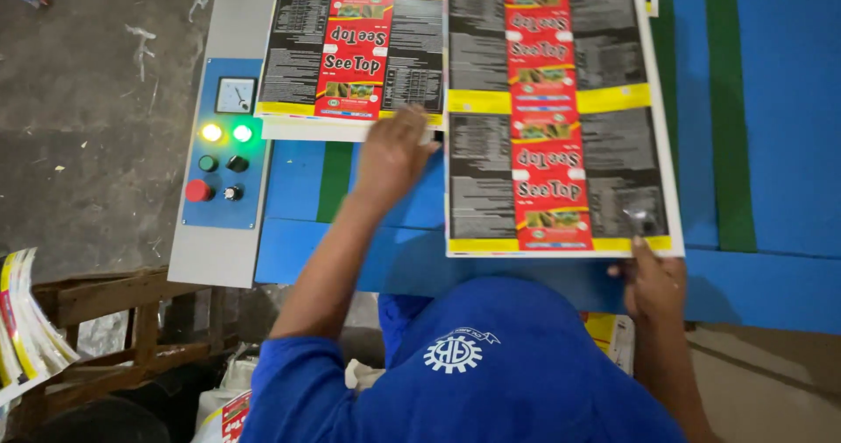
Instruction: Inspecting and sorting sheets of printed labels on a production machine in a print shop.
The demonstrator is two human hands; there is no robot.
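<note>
A large printed sheet (561, 119) with red, yellow and black label panels lies on the blue machine table (788, 145). My right hand (653, 278) pinches its near right corner, thumb on top. My left hand (394, 149) reaches forward to the sheet's left edge, fingers curled, knuckles over the bottom edge of a second printed sheet (355, 49) that lies to the left. Blue sleeves cover both upper arms, and a blue shirt back (473, 364) fills the lower middle of the view.
A grey control panel (223, 145) at the left of the table carries a meter, two lit lamps, a red button and black knobs. A wooden pallet (105, 320) and a curled stack of printed sheets (22, 320) sit lower left on the concrete floor.
</note>
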